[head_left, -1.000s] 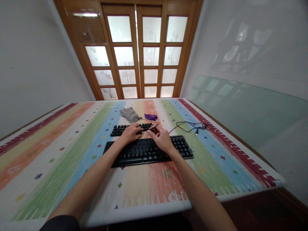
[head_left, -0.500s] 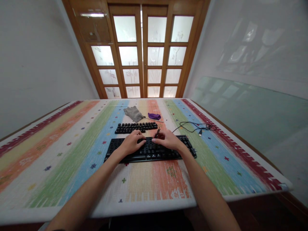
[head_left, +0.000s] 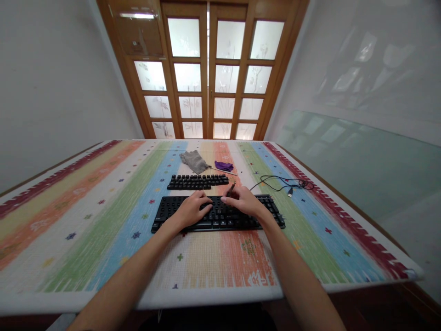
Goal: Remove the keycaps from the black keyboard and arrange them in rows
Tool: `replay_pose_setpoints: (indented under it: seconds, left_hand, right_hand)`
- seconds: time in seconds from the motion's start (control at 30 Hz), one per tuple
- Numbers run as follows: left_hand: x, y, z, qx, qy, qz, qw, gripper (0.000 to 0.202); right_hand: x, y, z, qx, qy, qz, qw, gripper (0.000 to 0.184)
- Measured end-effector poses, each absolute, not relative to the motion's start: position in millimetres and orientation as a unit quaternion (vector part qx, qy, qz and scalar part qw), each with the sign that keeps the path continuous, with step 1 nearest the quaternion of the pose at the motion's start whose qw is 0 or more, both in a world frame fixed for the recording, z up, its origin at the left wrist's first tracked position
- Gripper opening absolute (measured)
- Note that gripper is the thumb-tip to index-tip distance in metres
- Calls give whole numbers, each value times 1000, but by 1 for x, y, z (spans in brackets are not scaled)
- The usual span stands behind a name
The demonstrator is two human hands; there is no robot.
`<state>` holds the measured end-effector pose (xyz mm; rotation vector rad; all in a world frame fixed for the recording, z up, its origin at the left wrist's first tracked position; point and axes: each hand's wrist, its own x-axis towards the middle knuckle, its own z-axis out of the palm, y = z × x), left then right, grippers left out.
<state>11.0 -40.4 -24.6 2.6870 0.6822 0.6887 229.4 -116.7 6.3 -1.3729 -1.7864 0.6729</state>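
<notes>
A black keyboard [head_left: 200,226] lies across the table in front of me, with keycaps off over much of its left and upper part. My left hand [head_left: 193,209] rests on its middle, thumb apart from the fingers, holding nothing that I can see. Just to the right, my right hand [head_left: 243,200] grips a slim dark tool [head_left: 232,188], tilted, its upper end sticking out above the fingers. What the tool's lower end touches is hard to make out. Behind the keyboard, loose black keycaps [head_left: 188,182] stand in rows.
A grey glove [head_left: 195,161] and a purple cloth [head_left: 223,166] lie beyond the keycaps, with a thin rod [head_left: 222,171] near them. The keyboard's coiled USB cable [head_left: 275,181] is at the right. A striped tablecloth [head_left: 113,216] covers the table.
The whole view has shifted slightly. Both hands stay over the same part of the keyboard, and the dark tool in my right hand leans a little more to the right.
</notes>
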Motion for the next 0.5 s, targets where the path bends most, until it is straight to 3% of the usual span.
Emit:
replay_pose_setpoints:
  seconds: [0.33,0.5]
  left_hand:
    - [12,-41,-26,932,234,243,133,22]
    - [12,-41,-28,934,233,240,126,21]
  right_hand:
    - [224,-117,1,-519,-684,334,389,29]
    - [222,-118,3,-526,-695,292,393,27]
